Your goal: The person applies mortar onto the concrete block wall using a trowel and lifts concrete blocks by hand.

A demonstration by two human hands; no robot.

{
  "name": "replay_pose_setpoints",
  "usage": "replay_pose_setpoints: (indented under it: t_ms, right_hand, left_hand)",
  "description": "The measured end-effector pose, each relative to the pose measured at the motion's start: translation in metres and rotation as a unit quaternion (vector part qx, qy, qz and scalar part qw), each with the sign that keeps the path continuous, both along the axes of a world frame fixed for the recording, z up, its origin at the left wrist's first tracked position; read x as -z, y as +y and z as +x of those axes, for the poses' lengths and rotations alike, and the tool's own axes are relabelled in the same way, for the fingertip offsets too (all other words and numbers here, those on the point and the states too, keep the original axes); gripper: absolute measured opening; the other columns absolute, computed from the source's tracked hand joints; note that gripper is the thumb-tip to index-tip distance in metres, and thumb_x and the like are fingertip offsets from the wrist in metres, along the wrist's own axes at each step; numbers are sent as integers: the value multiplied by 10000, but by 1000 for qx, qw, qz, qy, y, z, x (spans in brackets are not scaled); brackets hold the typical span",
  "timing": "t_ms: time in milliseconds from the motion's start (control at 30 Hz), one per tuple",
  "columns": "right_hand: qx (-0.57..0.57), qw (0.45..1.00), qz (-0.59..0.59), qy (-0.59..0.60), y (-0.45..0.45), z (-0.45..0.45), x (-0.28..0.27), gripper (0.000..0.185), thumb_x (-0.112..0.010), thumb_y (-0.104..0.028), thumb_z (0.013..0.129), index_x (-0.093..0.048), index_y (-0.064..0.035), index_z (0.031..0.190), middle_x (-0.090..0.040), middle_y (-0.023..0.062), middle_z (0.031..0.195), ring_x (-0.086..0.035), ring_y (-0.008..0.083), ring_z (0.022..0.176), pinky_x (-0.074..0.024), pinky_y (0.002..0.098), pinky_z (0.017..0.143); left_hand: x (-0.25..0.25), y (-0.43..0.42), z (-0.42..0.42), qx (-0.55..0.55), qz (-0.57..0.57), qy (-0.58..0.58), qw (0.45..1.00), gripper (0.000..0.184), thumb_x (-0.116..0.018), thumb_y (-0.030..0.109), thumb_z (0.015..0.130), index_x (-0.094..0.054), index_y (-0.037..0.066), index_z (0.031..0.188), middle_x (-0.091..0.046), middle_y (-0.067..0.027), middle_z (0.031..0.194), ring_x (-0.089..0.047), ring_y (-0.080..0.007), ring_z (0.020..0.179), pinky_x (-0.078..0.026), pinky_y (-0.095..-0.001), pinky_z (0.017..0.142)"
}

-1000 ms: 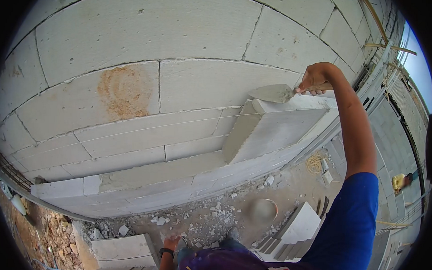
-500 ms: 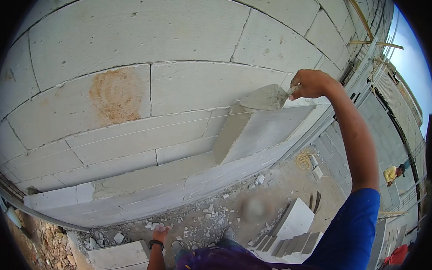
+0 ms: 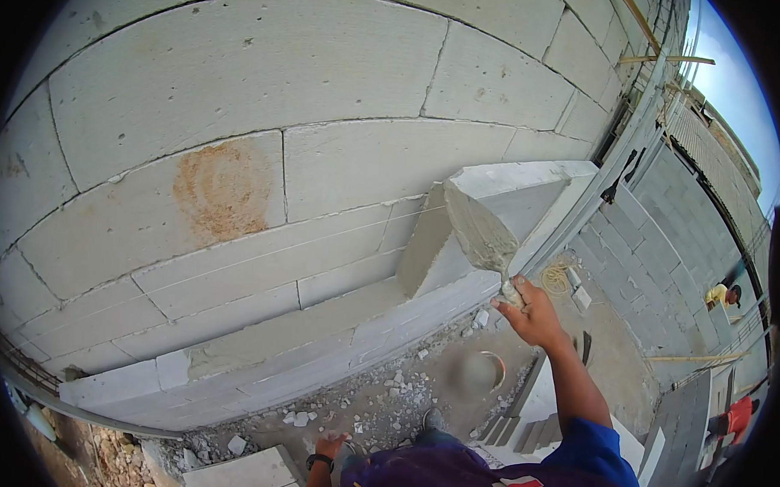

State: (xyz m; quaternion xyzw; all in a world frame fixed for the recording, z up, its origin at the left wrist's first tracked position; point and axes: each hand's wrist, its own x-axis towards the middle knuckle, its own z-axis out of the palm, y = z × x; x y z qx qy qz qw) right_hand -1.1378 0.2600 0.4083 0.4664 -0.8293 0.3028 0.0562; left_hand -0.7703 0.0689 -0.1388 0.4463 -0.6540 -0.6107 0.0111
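My right hand (image 3: 534,313) is closed round the handle of a mortar-smeared trowel (image 3: 483,231). The blade points up and away, in front of the light grey block (image 3: 529,184) that stands on the low course. Wet mortar (image 3: 420,240) coats the near end face of that block. Along the top of the course to the left runs a mortar bed (image 3: 292,330). Low in the view, my left hand (image 3: 330,445) hangs beside my body with its fingers loosely apart, above the rubble-strewn floor; I see nothing in it.
A tall block wall (image 3: 241,75) rises close behind the course, with a thin string (image 3: 322,228) stretched along it. Loose blocks (image 3: 244,472) and rubble (image 3: 393,390) lie near my feet. A bucket (image 3: 491,370) stands on the floor. Two people (image 3: 721,295) (image 3: 734,419) are farther right.
My right hand has swung down and towards me from above the block, turning the trowel so its blade points upward. My left hand has shifted slightly right and lower.
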Motion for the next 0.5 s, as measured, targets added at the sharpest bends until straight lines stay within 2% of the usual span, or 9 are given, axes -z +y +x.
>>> replay_pose_setpoints:
  t_ms: [67, 133, 167, 200, 300, 400, 500]
  right_hand:
    - [60, 991, 120, -16, -6, 23, 50, 405, -670, -337, 931, -577, 25, 1087, -684, 238, 844, -677, 434, 814, -524, 493, 736]
    - [123, 978, 161, -37, -29, 30, 65, 469, -636, -369, 942, -565, 58, 1124, -685, 279, 882, -674, 461, 872, -525, 526, 767]
    - [152, 970, 183, -46, -41, 28, 65, 502, -619, -385, 947, -559, 74, 1142, -685, 300, 901, -672, 474, 902, -525, 543, 782]
    - [171, 971, 162, -48, -51, 26, 63, 509, -610, -390, 951, -553, 81, 1136, -684, 302, 894, -671, 476, 895, -526, 540, 780]
    - [217, 969, 111, -42, -76, 16, 47, 515, -594, -398, 957, -542, 89, 1118, -681, 305, 878, -669, 480, 884, -526, 535, 779]
    - [244, 966, 88, -26, -92, 13, 32, 491, -595, -395, 956, -546, 72, 1099, -684, 299, 879, -668, 480, 890, -522, 539, 788]
    - [257, 963, 72, -25, -101, 11, 33, 479, -595, -396, 954, -548, 59, 1098, -686, 298, 889, -667, 480, 899, -519, 543, 801]
  left_hand:
    - [10, -13, 3, 16, -36, -10, 999, 794, -840, 577, 706, -659, -49, 1159, -727, -172, 1080, -697, -244, 1017, -545, -362, 854]
    - [-1, -37, -9, 16, -2, 2, 1000, 776, -852, 541, 713, -649, -49, 1176, -724, -171, 1084, -697, -233, 1015, -542, -356, 870]
    - [-5, -51, -16, 23, 1, 36, 999, 772, -841, 494, 757, -601, -56, 1243, -706, -179, 1132, -686, -243, 1040, -534, -349, 895]
    - [-7, -65, -21, 29, 6, 69, 997, 772, -830, 446, 801, -552, -64, 1309, -688, -186, 1181, -675, -252, 1064, -527, -342, 920]
    - [12, -98, -42, 9, -18, 116, 993, 700, -825, 368, 833, -538, -74, 1294, -693, -175, 1152, -677, -212, 1031, -530, -320, 896]
    - [-20, -98, -48, -54, 37, 176, 982, 660, -817, 316, 849, -524, -86, 1283, -694, -178, 1146, -678, -204, 1024, -532, -308, 873]
    - [-17, -88, -40, -30, 35, 153, 987, 663, -813, 296, 855, -511, -97, 1296, -683, -177, 1162, -674, -198, 1007, -533, -301, 859]
